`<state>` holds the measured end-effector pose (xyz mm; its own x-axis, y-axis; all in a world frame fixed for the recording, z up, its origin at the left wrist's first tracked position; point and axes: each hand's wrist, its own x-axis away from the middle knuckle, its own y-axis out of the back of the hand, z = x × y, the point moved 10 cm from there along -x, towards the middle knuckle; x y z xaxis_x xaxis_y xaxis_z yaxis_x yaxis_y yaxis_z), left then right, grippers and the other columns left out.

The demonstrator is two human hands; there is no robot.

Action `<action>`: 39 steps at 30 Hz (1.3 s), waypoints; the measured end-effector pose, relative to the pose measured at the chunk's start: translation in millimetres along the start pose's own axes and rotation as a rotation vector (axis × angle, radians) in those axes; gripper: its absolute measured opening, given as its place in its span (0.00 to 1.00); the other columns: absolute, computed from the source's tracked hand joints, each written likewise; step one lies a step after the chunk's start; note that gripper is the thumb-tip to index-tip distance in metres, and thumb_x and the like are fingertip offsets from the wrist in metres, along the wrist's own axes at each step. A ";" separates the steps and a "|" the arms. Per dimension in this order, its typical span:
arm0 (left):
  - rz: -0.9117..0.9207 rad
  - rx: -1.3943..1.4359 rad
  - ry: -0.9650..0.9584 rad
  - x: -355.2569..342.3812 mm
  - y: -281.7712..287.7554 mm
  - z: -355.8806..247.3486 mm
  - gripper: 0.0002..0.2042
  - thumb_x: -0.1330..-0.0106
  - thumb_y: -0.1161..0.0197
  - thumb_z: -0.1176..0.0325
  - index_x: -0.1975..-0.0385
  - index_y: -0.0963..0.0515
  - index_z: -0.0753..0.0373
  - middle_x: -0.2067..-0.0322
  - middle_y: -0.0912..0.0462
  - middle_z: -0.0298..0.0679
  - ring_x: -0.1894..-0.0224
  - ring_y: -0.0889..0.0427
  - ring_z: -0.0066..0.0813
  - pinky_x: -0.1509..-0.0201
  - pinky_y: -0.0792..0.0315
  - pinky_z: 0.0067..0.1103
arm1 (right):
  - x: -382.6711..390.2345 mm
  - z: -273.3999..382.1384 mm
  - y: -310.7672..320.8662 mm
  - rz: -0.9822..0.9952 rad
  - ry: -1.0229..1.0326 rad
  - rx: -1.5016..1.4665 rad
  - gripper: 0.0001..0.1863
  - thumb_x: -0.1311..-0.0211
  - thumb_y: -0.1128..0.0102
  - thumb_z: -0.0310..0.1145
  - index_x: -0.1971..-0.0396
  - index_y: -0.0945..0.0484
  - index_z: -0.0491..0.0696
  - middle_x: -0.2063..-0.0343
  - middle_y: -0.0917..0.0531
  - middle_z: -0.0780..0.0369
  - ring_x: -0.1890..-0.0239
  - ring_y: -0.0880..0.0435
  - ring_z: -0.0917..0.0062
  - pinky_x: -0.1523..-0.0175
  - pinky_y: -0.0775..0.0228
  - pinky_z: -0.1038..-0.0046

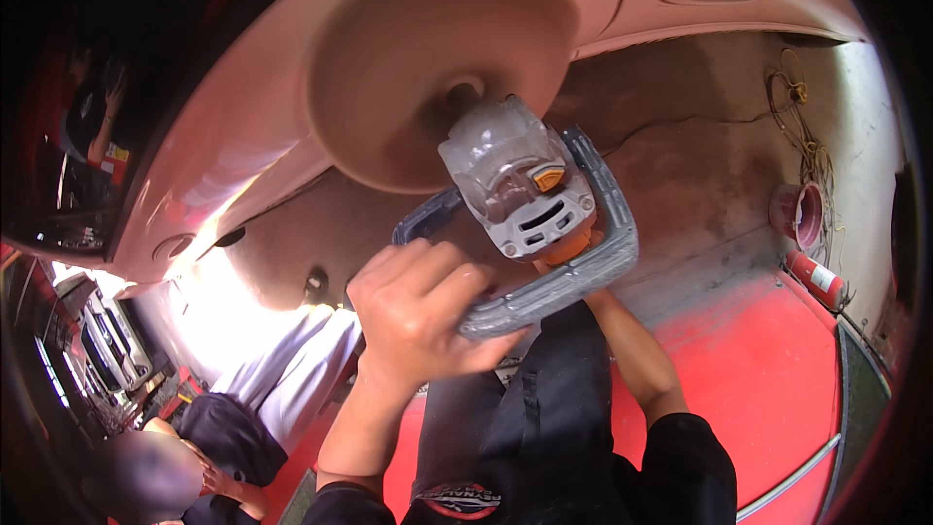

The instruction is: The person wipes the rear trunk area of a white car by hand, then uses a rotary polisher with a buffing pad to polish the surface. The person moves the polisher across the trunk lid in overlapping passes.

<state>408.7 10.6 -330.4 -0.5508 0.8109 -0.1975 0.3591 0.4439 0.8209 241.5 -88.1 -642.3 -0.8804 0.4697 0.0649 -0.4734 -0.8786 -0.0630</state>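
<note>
While the left hand (413,306) is closed around the grey loop handle (559,294), the right hand is hidden behind the tool, its grip impossible to tell. Just above and right of the left hand is the polisher (525,175); beyond, its blurred round pad (389,68) fronts a pale car panel (622,10). Well to the hand's right stands a bucket (782,206).
</note>
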 end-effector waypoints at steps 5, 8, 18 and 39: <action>-0.217 -0.026 -0.013 81.7 45.4 54.8 0.23 0.61 0.21 0.56 0.89 0.32 0.58 0.88 0.35 0.31 0.87 0.34 0.29 0.81 0.41 0.23 | 10.6 -8.8 -84.2 0.064 -0.087 0.198 0.40 0.71 0.13 0.43 0.54 0.18 0.39 0.62 0.10 0.57 0.59 0.08 0.74 0.51 0.18 0.71; -0.311 -0.122 0.016 138.2 90.6 97.7 0.20 0.61 0.24 0.57 0.90 0.31 0.61 0.89 0.35 0.33 0.87 0.32 0.30 0.80 0.39 0.22 | 7.5 2.7 -162.4 0.107 0.046 0.254 0.36 0.75 0.12 0.45 0.60 0.17 0.44 0.67 0.11 0.58 0.64 0.08 0.67 0.57 0.17 0.68; -0.379 -0.237 -0.002 251.9 155.8 194.4 0.15 0.62 0.43 0.62 0.88 0.34 0.70 0.88 0.34 0.43 0.87 0.33 0.37 0.79 0.40 0.24 | -25.6 -32.6 -330.6 0.170 -0.034 0.273 0.29 0.76 0.19 0.48 0.68 0.16 0.51 0.70 0.14 0.57 0.65 0.13 0.57 0.57 0.21 0.59; 0.169 -0.240 -0.031 79.7 -43.7 64.9 0.17 0.57 0.33 0.67 0.89 0.39 0.59 0.89 0.38 0.38 0.88 0.38 0.41 0.81 0.45 0.30 | -63.4 -105.1 -166.8 0.152 -0.115 -0.537 0.36 0.71 0.15 0.29 0.52 0.17 0.44 0.58 0.11 0.65 0.56 0.17 0.84 0.46 0.22 0.74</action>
<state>397.9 80.5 -416.7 -0.4734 0.8788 -0.0603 0.2532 0.2014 0.9462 373.4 37.8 -740.6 -0.9453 0.3029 0.1213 -0.3157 -0.7545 -0.5753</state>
